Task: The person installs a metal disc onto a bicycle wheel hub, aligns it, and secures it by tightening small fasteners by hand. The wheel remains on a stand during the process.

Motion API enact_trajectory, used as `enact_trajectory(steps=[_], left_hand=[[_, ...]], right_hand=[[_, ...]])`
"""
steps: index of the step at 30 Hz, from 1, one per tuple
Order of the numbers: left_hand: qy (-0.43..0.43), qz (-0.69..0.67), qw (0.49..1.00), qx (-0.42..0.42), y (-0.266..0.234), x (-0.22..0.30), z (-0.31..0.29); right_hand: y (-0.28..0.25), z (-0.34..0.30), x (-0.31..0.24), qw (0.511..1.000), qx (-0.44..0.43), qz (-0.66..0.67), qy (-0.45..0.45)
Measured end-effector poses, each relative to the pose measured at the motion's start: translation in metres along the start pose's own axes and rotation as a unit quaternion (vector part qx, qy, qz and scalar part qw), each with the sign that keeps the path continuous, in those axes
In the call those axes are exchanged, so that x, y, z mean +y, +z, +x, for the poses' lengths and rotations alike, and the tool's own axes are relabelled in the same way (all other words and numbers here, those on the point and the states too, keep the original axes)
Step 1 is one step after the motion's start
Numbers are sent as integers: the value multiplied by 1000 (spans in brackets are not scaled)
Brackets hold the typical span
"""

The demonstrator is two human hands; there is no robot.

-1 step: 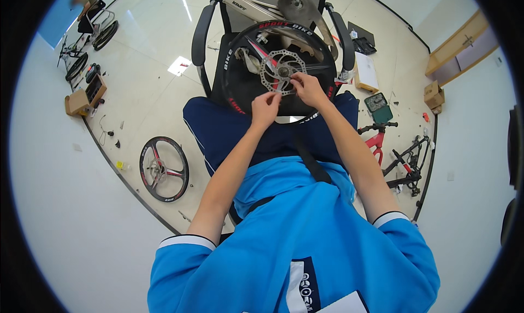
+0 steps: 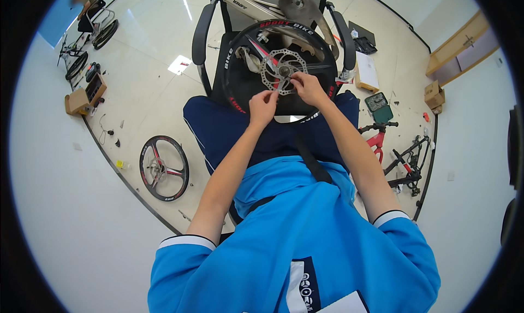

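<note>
One three-spoke wheel [image 2: 258, 48], twelve o'clock; one brake disc [image 2: 284, 53] on it. Two hands: left hand [image 2: 263, 107], tips bunched at disc's six o'clock; right hand [image 2: 308, 89] likewise, four o'clock; anything gripped, cannot tell. Farther: one second wheel [image 2: 158, 170], nine o'clock.

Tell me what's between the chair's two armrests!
The head view shows a black wheel partly covering a pale bike frame, with the left hand and right hand at the wheel's silver disc.

The wheel [image 2: 232, 83] has a bare metal rotor [image 2: 266, 72] at its centre; below it, matt cloth trousers [image 2: 218, 127]; around it, glossy floor [image 2: 147, 45].
</note>
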State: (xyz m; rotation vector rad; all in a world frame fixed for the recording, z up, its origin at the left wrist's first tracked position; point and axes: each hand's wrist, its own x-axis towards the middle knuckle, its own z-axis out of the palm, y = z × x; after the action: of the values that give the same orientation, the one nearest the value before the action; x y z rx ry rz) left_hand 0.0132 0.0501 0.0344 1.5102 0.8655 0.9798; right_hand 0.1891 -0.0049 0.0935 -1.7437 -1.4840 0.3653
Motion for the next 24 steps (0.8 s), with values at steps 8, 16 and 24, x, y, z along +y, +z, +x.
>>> enact_trajectory(steps=[8, 16, 24], left_hand=[[-45, 68, 997, -8, -6, -22, 33], [-103, -15, 993, -51, 7, -2, 35], [-109, -38, 992, -50, 5, -3, 36]], right_hand=[[-2, 11, 1, 998, -39, -35, -17], [-14, 22, 6, 995, -65, -59, -38], [-23, 45, 21, 976, -169, -124, -51]])
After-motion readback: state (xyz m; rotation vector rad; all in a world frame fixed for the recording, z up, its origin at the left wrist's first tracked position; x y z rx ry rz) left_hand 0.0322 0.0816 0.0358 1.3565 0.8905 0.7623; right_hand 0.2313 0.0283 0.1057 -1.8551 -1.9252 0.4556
